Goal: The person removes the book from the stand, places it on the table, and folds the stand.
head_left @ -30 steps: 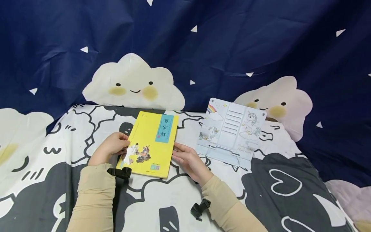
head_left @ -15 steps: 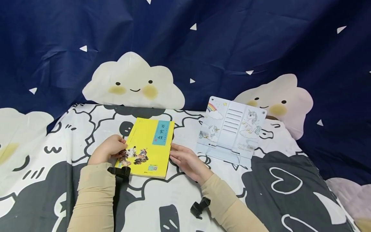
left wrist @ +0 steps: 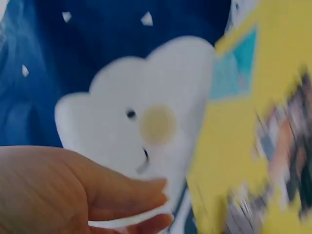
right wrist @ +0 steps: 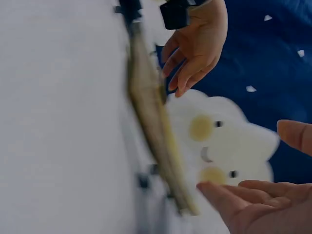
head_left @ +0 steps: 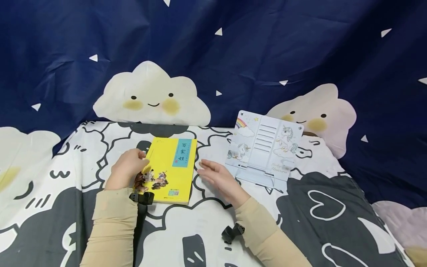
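Observation:
A yellow book (head_left: 166,159) with a blue title panel lies flat on the patterned cloth. Beside its left edge is my left hand (head_left: 128,167), fingers loosely bent and holding nothing. In the left wrist view a gap shows between its thumb and fingertips (left wrist: 158,192) and the book's cover (left wrist: 224,141). My right hand (head_left: 223,181) hovers off the book's right edge, fingers extended toward it. The right wrist view shows the book's page edges (right wrist: 153,117), blurred, with the right hand (right wrist: 268,207) apart from them and thumb spread wide.
A pale bookstand (head_left: 265,148) with unicorn pictures stands right of the book, its lower ledge facing me. Black-and-white cloth (head_left: 186,230) covers the surface. Behind hangs a dark blue curtain (head_left: 186,33) with smiling clouds.
The book has shifted left and slightly toward me, and lies flat now. Both hands have let go of its edges; the right one has drawn back a little to the right.

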`<action>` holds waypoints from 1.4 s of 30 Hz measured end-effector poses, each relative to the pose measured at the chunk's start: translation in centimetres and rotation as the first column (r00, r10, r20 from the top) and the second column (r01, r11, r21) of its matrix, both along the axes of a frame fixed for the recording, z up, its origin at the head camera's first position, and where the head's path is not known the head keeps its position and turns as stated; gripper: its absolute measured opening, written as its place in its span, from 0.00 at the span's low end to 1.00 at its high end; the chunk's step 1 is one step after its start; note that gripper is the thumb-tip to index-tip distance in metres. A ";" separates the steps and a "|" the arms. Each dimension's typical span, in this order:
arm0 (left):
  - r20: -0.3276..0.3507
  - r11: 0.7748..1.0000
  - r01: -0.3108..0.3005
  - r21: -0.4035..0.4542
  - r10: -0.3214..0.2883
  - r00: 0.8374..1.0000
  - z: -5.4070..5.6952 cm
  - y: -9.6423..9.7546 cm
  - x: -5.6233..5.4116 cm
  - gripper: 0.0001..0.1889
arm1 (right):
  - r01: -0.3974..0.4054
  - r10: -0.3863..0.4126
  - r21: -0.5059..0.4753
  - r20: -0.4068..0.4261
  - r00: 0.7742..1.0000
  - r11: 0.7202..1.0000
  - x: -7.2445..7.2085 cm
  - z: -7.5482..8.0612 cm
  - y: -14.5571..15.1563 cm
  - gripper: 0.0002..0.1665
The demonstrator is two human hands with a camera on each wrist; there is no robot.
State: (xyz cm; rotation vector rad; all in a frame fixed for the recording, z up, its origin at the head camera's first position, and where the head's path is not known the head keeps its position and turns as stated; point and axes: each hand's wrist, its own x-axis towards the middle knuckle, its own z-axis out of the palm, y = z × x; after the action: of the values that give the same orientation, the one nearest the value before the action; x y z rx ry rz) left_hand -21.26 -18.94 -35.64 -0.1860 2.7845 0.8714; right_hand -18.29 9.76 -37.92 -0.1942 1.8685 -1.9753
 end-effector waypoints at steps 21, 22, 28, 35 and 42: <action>-0.319 0.837 0.117 0.535 0.071 0.945 2.9 10.1 -0.2 0.19 | 0.491 -0.446 -0.024 -0.459 0.768 0.871 1.6 5.6 7.1 0.22; -0.319 0.825 0.122 0.552 0.074 0.945 3.0 10.6 -0.2 0.19 | 0.532 -0.475 -0.023 -0.483 0.736 0.847 1.5 5.6 7.6 0.21; -0.349 0.764 0.148 0.628 0.106 0.931 2.5 13.6 -0.6 0.23 | 0.717 -0.639 -0.140 -0.590 0.493 0.683 0.5 5.3 10.6 0.18; -0.313 0.668 0.155 0.728 0.122 0.942 1.6 17.6 -0.7 0.30 | 0.786 -0.778 -0.305 -0.539 0.323 0.537 -0.5 4.7 14.0 0.18; -0.161 0.633 0.090 0.769 0.056 0.985 0.4 20.4 -0.8 0.34 | 0.830 -0.866 -0.300 -0.337 0.369 0.470 -1.4 4.3 16.8 0.24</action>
State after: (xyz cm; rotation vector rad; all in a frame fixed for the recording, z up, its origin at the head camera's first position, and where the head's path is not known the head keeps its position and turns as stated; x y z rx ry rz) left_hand -22.11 1.49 -35.25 0.0725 2.2408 2.0643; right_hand -19.65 26.59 -33.58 0.4801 2.5060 -2.8904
